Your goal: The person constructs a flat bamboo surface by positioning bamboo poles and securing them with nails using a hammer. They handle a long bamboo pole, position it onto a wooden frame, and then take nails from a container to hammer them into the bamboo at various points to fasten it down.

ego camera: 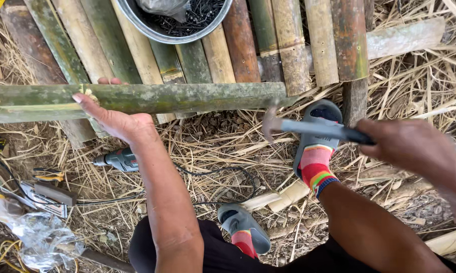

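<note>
Head view, looking down on a seated person. Nearest, two feet in grey slippers point(316, 132) and striped socks rest on straw-covered ground point(212, 151). The right hand point(415, 146) has its grip closed around the dark handle of a hammer point(309, 127); the shaft runs leftward from the grip, and the metal head hangs just below the near end of a green bamboo pole point(187, 97). The left hand point(117, 121) presses against that pole from the near side, fingers curled over its upper edge; the grip is partly closed, though how firmly it clamps cannot be told. The pole lies crosswise, extending left and right of the left grip, on top of a row of split bamboo slats point(238, 45). Below and just left of the left forearm lies a power drill point(117, 160) with a black cord; further left are hand tools point(48, 189) and a clear plastic bag point(35, 235). Beyond the pole, on the slats, stands a metal bowl point(137, 23) holding dark nails point(192, 17).
</note>
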